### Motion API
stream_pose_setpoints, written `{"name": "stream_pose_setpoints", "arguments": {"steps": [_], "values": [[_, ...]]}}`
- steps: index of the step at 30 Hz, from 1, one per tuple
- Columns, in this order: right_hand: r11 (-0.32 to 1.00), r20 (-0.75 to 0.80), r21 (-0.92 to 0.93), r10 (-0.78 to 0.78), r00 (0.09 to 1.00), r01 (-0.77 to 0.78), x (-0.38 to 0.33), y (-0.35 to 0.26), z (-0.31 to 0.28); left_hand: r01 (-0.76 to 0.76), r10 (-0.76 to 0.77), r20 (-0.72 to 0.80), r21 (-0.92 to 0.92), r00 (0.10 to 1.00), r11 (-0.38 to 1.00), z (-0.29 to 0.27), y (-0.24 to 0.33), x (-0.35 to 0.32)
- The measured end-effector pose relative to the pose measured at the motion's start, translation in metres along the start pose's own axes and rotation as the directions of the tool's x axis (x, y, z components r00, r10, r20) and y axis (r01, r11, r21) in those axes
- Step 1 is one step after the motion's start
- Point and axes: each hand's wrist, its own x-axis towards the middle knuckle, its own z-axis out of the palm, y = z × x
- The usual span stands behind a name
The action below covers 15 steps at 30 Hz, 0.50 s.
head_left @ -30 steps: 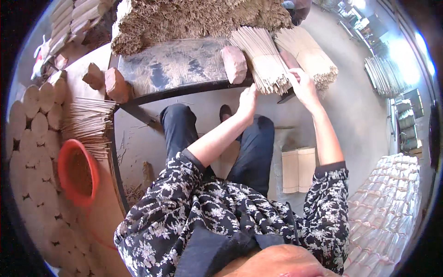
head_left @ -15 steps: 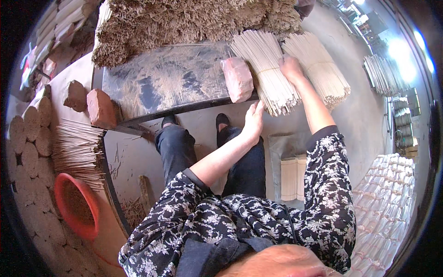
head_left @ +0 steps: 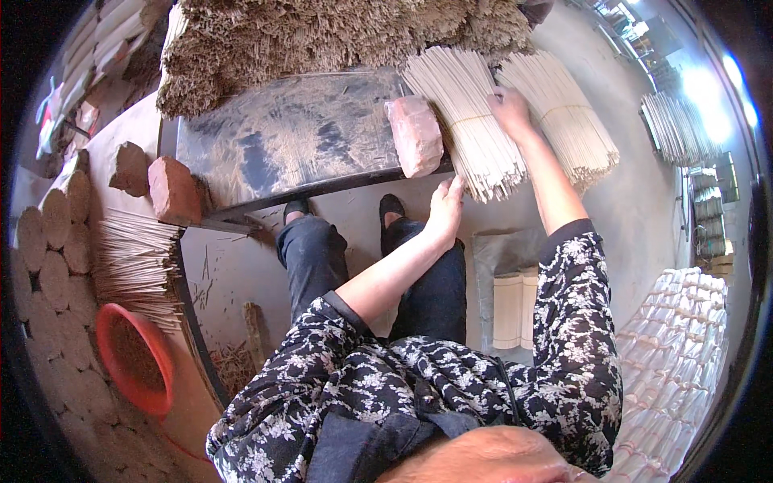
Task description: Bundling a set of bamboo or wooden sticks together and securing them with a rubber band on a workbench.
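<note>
Two bundles of thin pale sticks, each tied with a band, lie side by side at the right end of the dark table point(head_left: 282, 129). My right hand point(head_left: 510, 111) reaches between them, its fingers curled against the right side of the left stick bundle point(head_left: 475, 125); its thumb is hard to make out. Beyond that hand lies the right stick bundle point(head_left: 564, 113). My left hand point(head_left: 445, 211) is beside the near end of the left bundle, fingers stretched out and close to the stick ends. A pinkish block point(head_left: 415, 137) stands against that bundle's left side.
A large heap of sticks point(head_left: 338, 36) covers the table's far side. On the left are two reddish bricks point(head_left: 173, 190), loose sticks point(head_left: 137, 258), an orange-red basin point(head_left: 133, 354) and stacked round bundles point(head_left: 52, 278). Clear-wrapped packs point(head_left: 668, 362) lie at lower right.
Both hands stay in nearly the same places at the left stick bundle. My right hand has shifted slightly up along its side; the whole view has moved a little.
</note>
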Motion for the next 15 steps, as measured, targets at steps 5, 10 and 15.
{"name": "stream_pose_setpoints", "arguments": {"steps": [5,10,15], "values": [[0.995,0.035,-0.057,0.079,0.996,-0.077,0.02,-0.021,0.008,0.031,-0.032,-0.043,-0.012,0.999,0.999,0.003,-0.005,0.004],[0.992,-0.009,-0.025,0.124,0.992,-0.124,0.031,-0.016,0.015,0.012,-0.014,-0.046,-0.052,0.999,0.999,0.005,-0.005,0.005],[0.998,-0.087,0.056,0.022,0.996,-0.018,0.035,0.005,0.023,0.018,-0.02,-0.046,-0.048,0.999,0.999,0.014,0.006,0.004]]}}
